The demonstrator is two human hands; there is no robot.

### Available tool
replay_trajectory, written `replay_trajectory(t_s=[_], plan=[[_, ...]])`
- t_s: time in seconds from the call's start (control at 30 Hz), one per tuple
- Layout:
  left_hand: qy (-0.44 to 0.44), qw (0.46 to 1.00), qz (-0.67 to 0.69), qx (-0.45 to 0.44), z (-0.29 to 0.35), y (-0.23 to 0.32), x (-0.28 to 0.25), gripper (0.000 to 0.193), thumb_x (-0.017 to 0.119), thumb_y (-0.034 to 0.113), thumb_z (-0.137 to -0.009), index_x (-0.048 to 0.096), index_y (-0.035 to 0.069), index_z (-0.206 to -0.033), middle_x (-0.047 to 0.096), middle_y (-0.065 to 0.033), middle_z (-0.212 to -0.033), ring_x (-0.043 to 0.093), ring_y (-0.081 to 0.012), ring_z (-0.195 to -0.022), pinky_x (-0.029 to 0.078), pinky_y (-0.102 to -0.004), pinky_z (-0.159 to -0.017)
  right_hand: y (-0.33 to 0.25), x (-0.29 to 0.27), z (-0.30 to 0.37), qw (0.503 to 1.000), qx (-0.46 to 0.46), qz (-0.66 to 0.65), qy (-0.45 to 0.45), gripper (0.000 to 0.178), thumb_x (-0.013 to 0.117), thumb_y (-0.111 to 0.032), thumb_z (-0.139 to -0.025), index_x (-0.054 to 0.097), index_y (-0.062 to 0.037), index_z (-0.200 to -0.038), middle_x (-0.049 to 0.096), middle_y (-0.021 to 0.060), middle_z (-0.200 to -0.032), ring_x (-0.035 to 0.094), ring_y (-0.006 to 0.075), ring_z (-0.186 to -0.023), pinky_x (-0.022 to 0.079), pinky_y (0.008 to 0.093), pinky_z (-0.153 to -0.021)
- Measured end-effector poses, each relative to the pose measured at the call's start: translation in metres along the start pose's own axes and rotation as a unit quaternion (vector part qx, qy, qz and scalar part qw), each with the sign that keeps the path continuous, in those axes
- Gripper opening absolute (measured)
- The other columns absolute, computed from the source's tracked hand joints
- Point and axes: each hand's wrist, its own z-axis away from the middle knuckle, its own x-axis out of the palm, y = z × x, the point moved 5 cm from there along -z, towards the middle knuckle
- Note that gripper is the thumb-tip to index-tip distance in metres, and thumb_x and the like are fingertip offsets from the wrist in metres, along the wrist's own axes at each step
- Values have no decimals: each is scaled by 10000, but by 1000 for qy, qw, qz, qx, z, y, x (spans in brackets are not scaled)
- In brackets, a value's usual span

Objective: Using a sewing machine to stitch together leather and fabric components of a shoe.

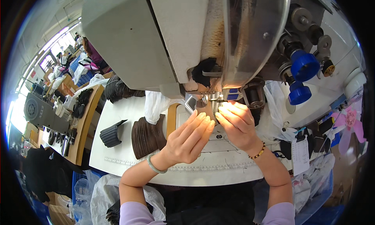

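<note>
A sewing machine (129, 37) with a grey-white head stands over the white table. Under its lit needle area lies a small brown piece of material (204, 108), curved at its edge. My left hand (189, 138) pinches this piece from the left, fingertips together. My right hand (239, 125) is closed at the piece's right side, fingertips meeting close to the metal presser foot (215, 102); the fingers partly hide what they grip. Left of my left hand stands a fanned stack of dark brown pieces (147, 137). Farther left lies a small bundle of black pieces (113, 133).
A ruler strip (203, 168) runs along the table's front. Blue knobs (304, 65) jut out at the right of the machine. Another dark stack (119, 89) and white plastic (158, 105) lie at the back left. A pink flower-shaped ornament (349, 121) is at far right. People work in the background.
</note>
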Motion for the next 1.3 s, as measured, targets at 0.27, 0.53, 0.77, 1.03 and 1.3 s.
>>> replay_trajectory(t_s=[0.27, 0.53, 0.77, 1.03, 1.3], plan=[[-17, 999, 0, 38, -8, 1, -8, 184, 622, -63, -748, 693, -87, -916, 678, -156, -915, 693, -302, -893, 611, -420, -847, 12, -5, 8, 995, 75, -64, -25, 375, 796, -116, -701, 669, -74, -1051, 596, 76, -1156, 566, 268, -1077, 477, 411, -941], [-37, 997, -6, 63, -7, 4, -7, 189, 681, 1, -733, 700, -77, -904, 665, -137, -913, 678, -285, -901, 603, -416, -867, 63, 8, 46, 840, 418, -322, -124, 577, 912, -388, -584, 653, -118, -1023, 427, 186, -1380, 422, 307, -1261, 315, 428, -1096], [-32, 997, -4, 66, -8, 1, -5, 157, 678, -9, -740, 695, -77, -880, 663, -135, -908, 677, -279, -900, 605, -412, -853, 63, 22, 80, 717, 545, -433, -48, 488, 920, -293, -601, 715, -136, -1016, 505, 178, -1301, 368, 291, -1255, 305, 421, -1089], [-11, 998, 61, -32, -7, -26, 3, 290, 643, 6, -633, 681, -29, -918, 621, -86, -913, 655, -231, -922, 588, -354, -876, 64, 23, 55, 760, 494, -421, -32, 343, 860, -197, -663, 734, -157, -979, 659, 28, -1095, 448, 242, -1110, 292, 409, -1063], [-31, 991, 79, -100, -11, -31, -1, 283, 715, 40, -641, 694, 51, -923, 555, -23, -848, 633, -179, -835, 539, -281, -646, 60, 11, 47, 914, 311, -230, -121, 496, 855, -138, -736, 601, 15, -1134, 638, 73, -1084, 606, 149, -959, 489, 285, -918]])
